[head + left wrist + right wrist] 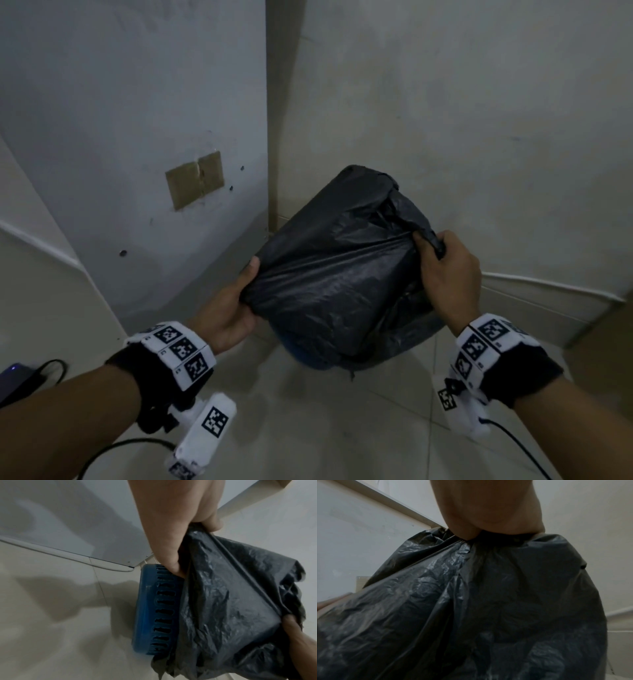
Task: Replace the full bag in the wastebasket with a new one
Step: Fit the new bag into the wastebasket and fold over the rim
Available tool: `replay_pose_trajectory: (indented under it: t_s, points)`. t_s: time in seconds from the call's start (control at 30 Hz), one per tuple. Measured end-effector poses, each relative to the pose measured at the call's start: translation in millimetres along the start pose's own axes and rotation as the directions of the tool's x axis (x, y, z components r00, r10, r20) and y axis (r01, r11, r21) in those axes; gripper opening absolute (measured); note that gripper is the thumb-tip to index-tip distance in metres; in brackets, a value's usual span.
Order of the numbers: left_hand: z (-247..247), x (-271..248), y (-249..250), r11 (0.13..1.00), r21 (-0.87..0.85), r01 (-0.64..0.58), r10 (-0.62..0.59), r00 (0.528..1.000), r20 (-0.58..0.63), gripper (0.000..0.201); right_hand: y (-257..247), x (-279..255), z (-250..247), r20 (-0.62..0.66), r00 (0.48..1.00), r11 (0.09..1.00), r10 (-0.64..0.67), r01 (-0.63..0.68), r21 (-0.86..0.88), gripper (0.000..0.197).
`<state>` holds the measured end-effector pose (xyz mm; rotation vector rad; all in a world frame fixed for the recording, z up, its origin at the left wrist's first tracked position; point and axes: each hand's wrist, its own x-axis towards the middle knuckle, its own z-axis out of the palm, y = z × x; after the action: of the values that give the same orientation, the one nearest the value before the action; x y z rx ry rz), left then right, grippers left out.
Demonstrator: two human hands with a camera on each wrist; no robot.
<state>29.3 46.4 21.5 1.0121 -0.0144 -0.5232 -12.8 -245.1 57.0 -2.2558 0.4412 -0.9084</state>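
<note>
Both hands clamp black bag [329,274]: left hand [233,308] pinches one edge, right hand [448,274] grips gathered top. Blue wastebasket [150,608] beneath, wall corner [270,137] close behind.

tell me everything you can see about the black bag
The bag is thin, crinkly black plastic, bulging and pulled taut. Its lower part sits in the blue slotted wastebasket on the tiled floor near a wall corner. The left hand grips one top edge; the right hand grips the opposite, bunched edge.
</note>
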Motion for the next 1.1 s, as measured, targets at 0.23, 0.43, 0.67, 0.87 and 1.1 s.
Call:
replay_pose_trajectory:
  t_s: [0.23, 0.43, 0.67, 0.87, 1.1]
  points:
    - [-5, -2, -9, 0.999, 0.049, 0.017, -0.02, 0.998, 0.063, 0.052, 3, 1, -6, 0.009, 0.999, 0.998, 0.052, -0.052, -0.029, 0.053]
    - [-29, 4, -33, 0.859, 0.378, 0.344, -0.328, 0.938, -0.109, 0.102, -12, -5, -7, 0.049, 0.999, 0.995, 0.004, 0.001, -0.098, 0.057]
    - [-17, 13, -24, 0.657, 0.704, 0.27, 0.08, 0.903, -0.421, 0.109, -34, -14, -3, 0.138, 0.923, 0.886, -0.359, 0.383, -0.26, 0.05]
    - [36, 4, 19, 0.717, 0.697, -0.028, 0.358, 0.872, -0.334, 0.1, -59, -42, 13, 0.244, 0.785, 0.73, -0.57, 0.62, -0.29, 0.044]
    - [45, -9, 44, 0.86, 0.497, -0.116, 0.285, 0.917, -0.279, 0.07, -91, -90, 28, 0.395, 0.663, 0.615, -0.636, 0.745, -0.259, 0.051]
